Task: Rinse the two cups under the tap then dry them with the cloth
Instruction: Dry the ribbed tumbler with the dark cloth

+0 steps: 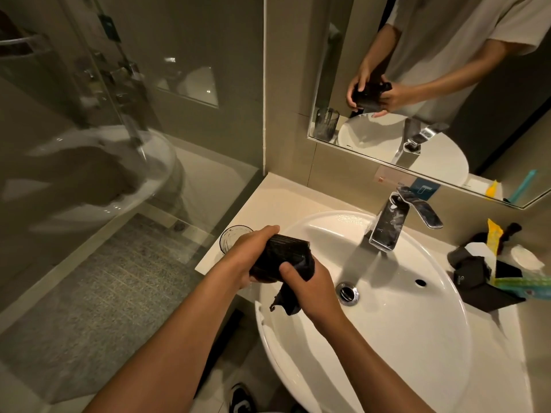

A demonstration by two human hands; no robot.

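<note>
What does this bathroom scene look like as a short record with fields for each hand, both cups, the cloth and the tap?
left hand: grips the dark ribbed cup
right hand: holds the dark cloth against that cup
dark ribbed cup: held over the washbasin's left edge
dark cloth: partly wrapped on the cup, one end hanging down
second cup: upright on the counter, left of the washbasin
tap: no water visibly running

Arms: both forearms are showing bare, with no sleeves reaching into the head view.
Left hand (250, 248): is wearing no glove, ring or watch.
Right hand (310, 284): is likewise going bare.
Top: the mirror (343, 70) is showing a loose, pale short-sleeved shirt (453, 22).
Footwear: a black-and-white shoe (242, 398) is peeking out below the arms.
</note>
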